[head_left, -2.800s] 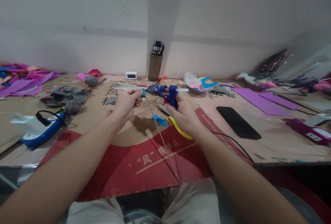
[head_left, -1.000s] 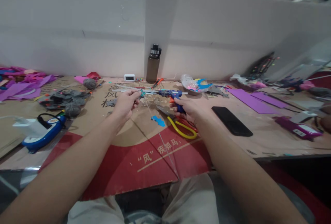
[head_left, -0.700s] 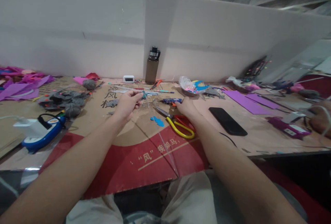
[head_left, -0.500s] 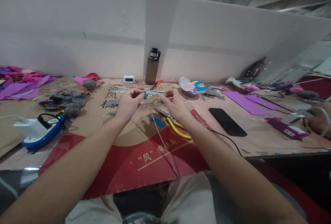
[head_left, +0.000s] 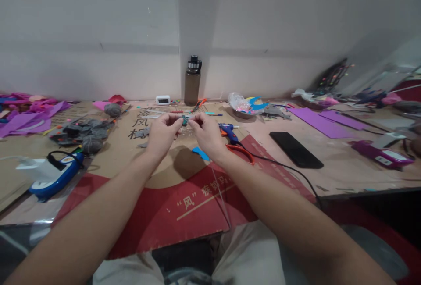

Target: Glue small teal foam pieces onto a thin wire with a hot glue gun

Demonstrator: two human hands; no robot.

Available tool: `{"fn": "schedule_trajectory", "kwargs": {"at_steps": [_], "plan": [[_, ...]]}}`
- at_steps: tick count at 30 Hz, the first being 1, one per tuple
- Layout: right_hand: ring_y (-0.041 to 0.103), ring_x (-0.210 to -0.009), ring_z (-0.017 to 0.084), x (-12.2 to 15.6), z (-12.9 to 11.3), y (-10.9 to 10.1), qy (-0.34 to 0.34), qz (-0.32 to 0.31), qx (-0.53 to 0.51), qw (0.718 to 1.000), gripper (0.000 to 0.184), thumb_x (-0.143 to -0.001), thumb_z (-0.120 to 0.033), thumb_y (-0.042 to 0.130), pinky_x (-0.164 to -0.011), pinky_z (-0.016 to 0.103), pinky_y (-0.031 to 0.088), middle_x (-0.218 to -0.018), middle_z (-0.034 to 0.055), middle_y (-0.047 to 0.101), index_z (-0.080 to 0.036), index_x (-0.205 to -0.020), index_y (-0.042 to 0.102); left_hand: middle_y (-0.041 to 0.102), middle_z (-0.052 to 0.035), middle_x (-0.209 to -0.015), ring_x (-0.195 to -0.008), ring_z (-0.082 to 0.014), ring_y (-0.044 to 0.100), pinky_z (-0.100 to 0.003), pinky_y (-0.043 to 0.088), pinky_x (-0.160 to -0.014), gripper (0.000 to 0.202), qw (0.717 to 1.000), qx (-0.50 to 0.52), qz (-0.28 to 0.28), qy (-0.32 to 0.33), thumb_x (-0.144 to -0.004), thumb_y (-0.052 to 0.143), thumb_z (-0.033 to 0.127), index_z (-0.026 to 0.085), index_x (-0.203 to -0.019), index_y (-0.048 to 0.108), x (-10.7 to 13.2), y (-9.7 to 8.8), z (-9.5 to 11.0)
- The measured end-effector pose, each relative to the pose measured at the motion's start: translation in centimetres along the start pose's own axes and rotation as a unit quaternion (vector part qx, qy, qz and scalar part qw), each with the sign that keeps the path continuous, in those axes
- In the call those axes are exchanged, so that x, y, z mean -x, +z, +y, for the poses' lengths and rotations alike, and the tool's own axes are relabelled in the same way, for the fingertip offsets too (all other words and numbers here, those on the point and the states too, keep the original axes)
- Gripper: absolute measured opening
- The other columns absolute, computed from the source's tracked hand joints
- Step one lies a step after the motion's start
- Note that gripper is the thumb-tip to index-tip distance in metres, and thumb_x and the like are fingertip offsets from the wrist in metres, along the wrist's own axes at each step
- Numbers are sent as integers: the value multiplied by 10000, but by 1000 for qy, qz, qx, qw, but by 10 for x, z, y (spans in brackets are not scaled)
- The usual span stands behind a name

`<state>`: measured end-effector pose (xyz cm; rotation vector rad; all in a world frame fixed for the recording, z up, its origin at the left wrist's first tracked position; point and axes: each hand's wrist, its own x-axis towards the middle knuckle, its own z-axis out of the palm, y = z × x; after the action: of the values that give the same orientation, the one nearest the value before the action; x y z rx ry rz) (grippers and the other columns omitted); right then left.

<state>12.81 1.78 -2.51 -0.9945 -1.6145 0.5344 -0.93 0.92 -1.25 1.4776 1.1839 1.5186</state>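
Observation:
A small teal piece (head_left: 184, 121), too small to make out in detail, sits between my two hands above the cardboard sheet (head_left: 171, 162). My left hand (head_left: 164, 133) pinches it between thumb and fingertips. From the other side, my right hand (head_left: 206, 135) has its thumb and fingers drawn together against the piece; whether it grips anything else is hidden. A flat blue cutout (head_left: 200, 153) lies below, partly covered by my right wrist. Beside that forearm are a red-handled tool (head_left: 245, 151), its working end hidden, and a blue glue gun (head_left: 232, 133).
A tall bottle (head_left: 192, 82) and a small white clock (head_left: 163, 100) stand at the back. A bowl of materials (head_left: 245, 108), a black phone (head_left: 295, 150) and purple sheets (head_left: 320, 122) lie right. At left are a blue power strip (head_left: 59, 175) and grey felt pieces (head_left: 77, 131).
My right hand has moved left and closed in on the teal piece. The yellow-handled tool by my right wrist no longer shows; the glue gun and red-handled tool now do.

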Motion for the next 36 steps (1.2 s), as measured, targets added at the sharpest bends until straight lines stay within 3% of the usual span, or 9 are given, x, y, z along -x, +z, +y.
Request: {"fn": "schedule_trajectory", "kwargs": {"at_steps": [7, 15, 27, 36], "plan": [[481, -720, 146, 3, -3, -5, -11, -1, 78, 997, 232, -912, -341, 438, -696, 284, 355, -751, 8, 540, -204, -726, 457, 651, -25, -724, -531, -90, 543, -205, 403, -454, 241, 1000, 16, -18, -5, -720, 688, 299, 143, -903, 689, 4, 4, 1], [467, -694, 145, 3, -4, -8, -12, -4, 106, 994, 254, -908, -348, 460, -678, 284, 342, -710, -3, 524, -207, -696, 464, 665, -36, -752, -545, -94, 557, -213, 418, -468, 253, 998, 47, -27, -23, -695, 720, 332, 144, -861, 686, 4, 4, 1], [490, -688, 151, 4, -8, -8, -22, 0, 120, 992, 240, -875, -347, 507, -683, 287, 369, -677, 1, 532, -213, -678, 479, 540, 18, -568, -450, -79, 462, -202, 377, -416, 122, 999, -24, -31, -9, -740, 635, 278, 158, -758, 621, 5, 4, 3], [494, -720, 154, 6, -8, -7, -65, 1, 181, 981, 159, -868, -313, 516, -706, 291, 373, -758, 26, 567, -195, -764, 540, 466, 47, -468, -387, -73, 401, -205, 307, -398, 117, 996, -40, -79, -20, -753, 595, 248, 179, -670, 549, 1, 3, -3]]}}
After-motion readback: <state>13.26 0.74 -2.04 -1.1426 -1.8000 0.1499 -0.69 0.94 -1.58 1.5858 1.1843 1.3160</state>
